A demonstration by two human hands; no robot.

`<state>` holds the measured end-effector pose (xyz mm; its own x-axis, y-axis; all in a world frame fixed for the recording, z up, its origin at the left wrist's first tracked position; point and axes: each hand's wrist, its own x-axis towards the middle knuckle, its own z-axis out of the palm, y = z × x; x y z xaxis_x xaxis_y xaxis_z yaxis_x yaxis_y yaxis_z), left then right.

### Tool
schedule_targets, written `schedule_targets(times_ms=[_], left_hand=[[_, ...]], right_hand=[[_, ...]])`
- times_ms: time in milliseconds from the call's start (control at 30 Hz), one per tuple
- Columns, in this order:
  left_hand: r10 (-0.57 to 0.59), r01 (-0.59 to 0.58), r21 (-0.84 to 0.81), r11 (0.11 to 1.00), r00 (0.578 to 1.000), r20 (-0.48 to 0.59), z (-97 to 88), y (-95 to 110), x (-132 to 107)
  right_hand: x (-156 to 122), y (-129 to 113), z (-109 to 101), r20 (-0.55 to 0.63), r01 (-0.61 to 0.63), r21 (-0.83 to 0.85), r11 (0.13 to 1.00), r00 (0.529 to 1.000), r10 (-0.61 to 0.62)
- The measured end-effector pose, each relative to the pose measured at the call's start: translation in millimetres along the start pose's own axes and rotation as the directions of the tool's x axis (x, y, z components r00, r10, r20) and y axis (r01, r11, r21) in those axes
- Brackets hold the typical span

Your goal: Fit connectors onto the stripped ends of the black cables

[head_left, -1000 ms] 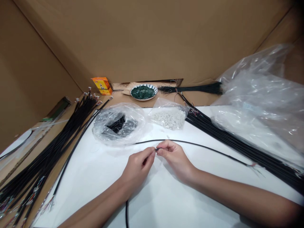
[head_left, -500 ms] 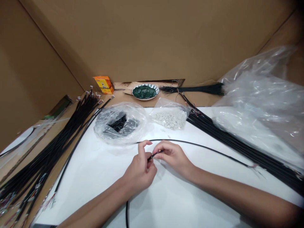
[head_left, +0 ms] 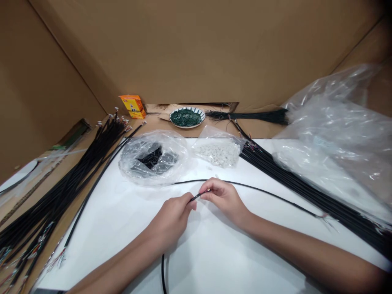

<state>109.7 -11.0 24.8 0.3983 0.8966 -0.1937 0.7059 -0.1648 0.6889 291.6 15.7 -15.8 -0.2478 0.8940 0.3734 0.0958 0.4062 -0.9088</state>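
Over the white table, my left hand [head_left: 176,214] is closed around a black cable [head_left: 196,197], thumb lying along it. The fingers of my right hand [head_left: 225,200] pinch the same cable close to its end, and a short stretch with a pale spot shows between the hands. That end is mostly hidden in my right fingers. Below my left wrist the cable comes out again and runs off the near edge of the view. Just behind both hands lies another black cable [head_left: 266,192] with bare coloured wires at its right tip.
A clear bag of black pieces [head_left: 150,157] and a bag of small white parts [head_left: 217,153] lie behind the hands. Bundles of black cables [head_left: 73,175] flank the left and right. At the back stand an orange box [head_left: 133,107] and a plate [head_left: 187,126] of dark green bits.
My left index finger, raised before, has come down, and the thumb now lies on the cable. My right hand still pinches the end and has shifted slightly up.
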Motion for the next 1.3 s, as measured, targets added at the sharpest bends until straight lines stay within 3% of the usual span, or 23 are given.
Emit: schedule_targets(times_ms=[167,300,433,767,1300], left_hand=[[-0.053,0.053,0.094,0.994,0.999,-0.003,5.6,-4,1],[-0.039,0.038,0.072,0.997,0.999,0.012,7.0,-5,1],[-0.035,0.034,0.022,0.999,0.998,0.050,7.2,-4,0],[-0.031,0.033,-0.038,0.999,0.998,0.063,13.7,-6,1],[0.048,-0.033,-0.242,0.970,0.997,0.056,22.3,-13,6]], right_hand=[[4,-3,-8,0.084,0.221,-0.193,0.956,0.975,-0.208],[8,1,-14,0.185,0.417,-0.274,0.867,0.907,-0.378],[10,5,-16,0.240,0.527,-0.309,0.791,0.848,-0.472],[10,5,-18,0.339,0.654,-0.362,0.664,0.756,-0.560],[7,7,-14,0.354,0.680,-0.414,0.605,0.733,-0.581]])
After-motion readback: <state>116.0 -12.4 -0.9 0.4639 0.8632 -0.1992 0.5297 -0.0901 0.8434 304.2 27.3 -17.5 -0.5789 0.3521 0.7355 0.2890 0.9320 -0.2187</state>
